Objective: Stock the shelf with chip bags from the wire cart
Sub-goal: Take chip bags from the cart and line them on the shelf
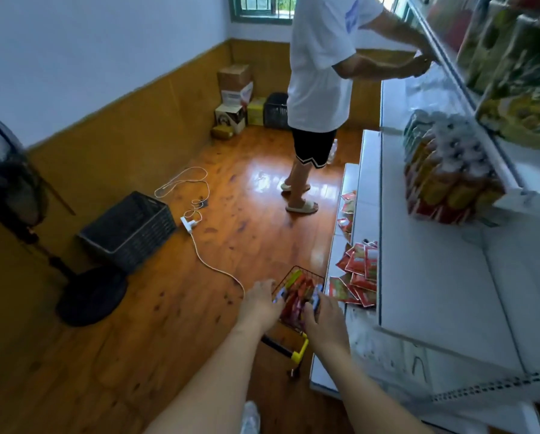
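1. From the head view we see both arms reaching down into the cart (pixel 296 278), a small wire one with a yellow handle, standing on the wood floor (pixel 237 214) just beside the foot of the shelf (pixel 434 277).
2. The left hand (pixel 260 300) lies over the cart's left rim, fingers bent down onto a blue-edged bag (pixel 279 294); we cannot tell whether it truly grips the bag or only rests on it (the frame is blurred there).
3. The right hand (pixel 322 317) is at the cart's right side, its fingers curled round another blue bag (pixel 316 297), which stands upright at the fingertips.
4. Between the two hands the chip bags (pixel 296 296) sit packed on edge inside the cart, red and yellow-green, below and ahead of both palms.
5. On the low shelf board right of the cart lies a loose heap of red packets (pixel 359 274), near the right hand but apart from it.
6. Higher up, a row of red and yellow packs (pixel 444 183) stands on a shelf board.
7. Further off, another person (pixel 320 73) in a white shirt reaches into the shelf.
8. A black crate (pixel 130 230) and a white power strip (pixel 188 223) lie on the floor to the left.
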Tool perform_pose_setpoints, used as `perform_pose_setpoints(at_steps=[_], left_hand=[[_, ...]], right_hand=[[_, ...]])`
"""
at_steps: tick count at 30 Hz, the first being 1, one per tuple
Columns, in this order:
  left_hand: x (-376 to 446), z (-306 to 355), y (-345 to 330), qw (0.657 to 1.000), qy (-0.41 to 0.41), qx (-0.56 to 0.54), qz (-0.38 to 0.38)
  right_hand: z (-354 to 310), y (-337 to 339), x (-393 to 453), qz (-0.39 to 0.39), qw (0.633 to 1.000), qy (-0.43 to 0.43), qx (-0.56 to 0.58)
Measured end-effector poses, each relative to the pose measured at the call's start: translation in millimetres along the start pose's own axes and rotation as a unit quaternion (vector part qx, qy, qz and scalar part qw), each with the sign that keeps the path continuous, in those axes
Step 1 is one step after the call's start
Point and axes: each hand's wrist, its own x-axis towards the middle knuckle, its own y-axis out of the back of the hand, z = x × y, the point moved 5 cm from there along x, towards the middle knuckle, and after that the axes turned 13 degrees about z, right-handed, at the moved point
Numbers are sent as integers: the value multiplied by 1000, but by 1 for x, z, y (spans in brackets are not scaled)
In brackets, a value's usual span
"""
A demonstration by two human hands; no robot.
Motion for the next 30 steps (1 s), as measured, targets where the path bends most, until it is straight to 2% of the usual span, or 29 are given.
perform_pose_setpoints(at_steps=[5, 11, 20, 24, 30], left_hand=[[67, -27, -7, 999, -17, 21, -46], [118, -52, -29, 995, -11, 42, -90], [192, -91, -102, 994, 26, 29, -106], [217, -115, -166, 990, 42, 18, -134], [251, -150, -289, 984, 39, 4, -174]], right_hand=[[-4, -44, 15, 50, 980, -182, 58], [6, -102, 13, 19, 962, -269, 39], [44, -184, 78, -24, 957, -288, 3], [86, -236, 118, -31, 953, -302, -14], [162, -334, 169, -70, 961, -268, -19]])
